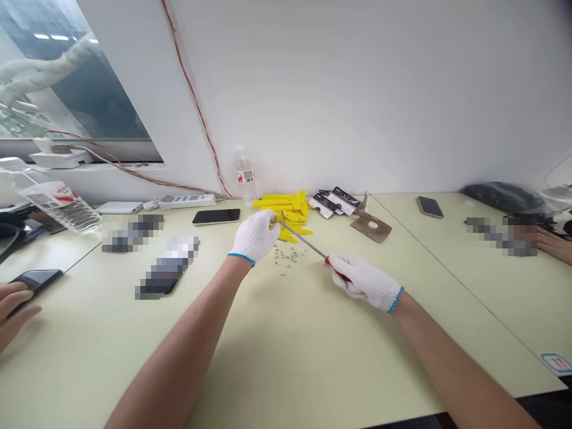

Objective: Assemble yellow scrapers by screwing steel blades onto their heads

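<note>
Your left hand [254, 237] on a plastic piece [282, 219] at the near edge of the pile [290, 214], your right hand [364, 281] to its right holding a screwdriver [308, 243] angled toward that piece, loose screws [288, 257] on the table [286, 357] between your hands, a phone [216, 216] left of the pile, a bottle [245, 176] behind it against the wall.

Surface: pale yellow-green table [286, 357], with a second table [491, 268] butted against its right edge. Centre far: stack of yellow plastic pieces [288, 208], small metal screws [288, 256] scattered just near of them. Far side: black phone [216, 216], water bottle [245, 176], white power strip [187, 201], black-and-white cards [334, 201], brown card [372, 226]. Right table: dark phone [429, 207]. Left edge: another phone [36, 280].
</note>
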`<state>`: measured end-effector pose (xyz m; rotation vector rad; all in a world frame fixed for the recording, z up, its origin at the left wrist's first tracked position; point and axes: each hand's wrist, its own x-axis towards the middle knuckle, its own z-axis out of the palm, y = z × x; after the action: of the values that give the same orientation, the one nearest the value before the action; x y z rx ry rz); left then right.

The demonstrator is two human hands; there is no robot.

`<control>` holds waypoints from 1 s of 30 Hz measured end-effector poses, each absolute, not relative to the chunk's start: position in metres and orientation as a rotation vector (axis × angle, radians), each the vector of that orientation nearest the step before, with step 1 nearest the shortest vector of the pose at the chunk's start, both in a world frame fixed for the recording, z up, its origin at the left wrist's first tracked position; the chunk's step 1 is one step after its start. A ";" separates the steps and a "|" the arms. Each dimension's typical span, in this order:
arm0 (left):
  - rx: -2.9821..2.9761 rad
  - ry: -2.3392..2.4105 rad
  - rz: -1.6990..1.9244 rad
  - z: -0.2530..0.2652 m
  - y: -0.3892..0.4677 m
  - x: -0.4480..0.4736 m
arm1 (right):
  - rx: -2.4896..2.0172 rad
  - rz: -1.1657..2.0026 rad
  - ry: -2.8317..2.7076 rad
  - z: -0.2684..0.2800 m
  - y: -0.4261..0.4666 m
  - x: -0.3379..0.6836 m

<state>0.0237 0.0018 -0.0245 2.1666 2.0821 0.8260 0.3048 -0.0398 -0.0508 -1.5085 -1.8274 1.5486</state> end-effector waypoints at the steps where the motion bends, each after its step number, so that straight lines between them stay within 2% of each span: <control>1: 2.164 2.081 0.826 -0.024 0.002 0.024 | -1.523 1.496 -1.836 -0.052 -0.039 0.305; 6: 2.122 2.113 0.820 -0.021 -0.001 0.025 | -1.550 0.446 -1.952 -0.070 -0.030 0.303; 9: 2.135 2.103 0.825 -0.019 -0.002 0.026 | -1.499 0.237 -1.998 -0.069 -0.031 0.302; 11: 2.144 2.092 0.819 -0.018 -0.002 0.027 | -1.533 0.471 -1.982 -0.062 -0.035 0.303; 14: 2.133 2.077 0.815 -0.016 -0.002 0.027 | -1.529 1.320 -1.857 -0.052 -0.041 0.304; 15: 2.120 2.078 0.817 -0.016 -0.002 0.027 | -1.512 1.525 -1.797 -0.051 -0.041 0.304; 16: 2.107 2.082 0.819 -0.016 -0.002 0.027 | -1.519 1.596 -1.766 -0.050 -0.041 0.304; 17: 2.100 2.088 0.816 -0.015 -0.002 0.027 | -1.551 1.525 -1.768 -0.051 -0.040 0.303; 21: 2.106 2.103 0.783 -0.014 -0.003 0.025 | -1.608 0.689 -1.834 -0.061 -0.034 0.299; 23: 2.107 2.102 0.796 -0.014 -0.003 0.025 | -1.561 0.480 -1.869 -0.066 -0.033 0.299; 25: 2.113 2.100 0.814 -0.015 -0.003 0.025 | -1.525 0.398 -1.916 -0.066 -0.034 0.300; 27: 2.127 2.100 0.819 -0.016 -0.003 0.026 | -1.527 0.541 -1.943 -0.063 -0.036 0.301; 30: 2.160 2.099 0.801 -0.017 -0.003 0.027 | -1.505 1.310 -1.831 -0.056 -0.038 0.303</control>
<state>0.0268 -0.0028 -0.0174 2.1602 2.0986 0.8009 0.3031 -0.0378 -0.0560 -1.5055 -1.8314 1.3097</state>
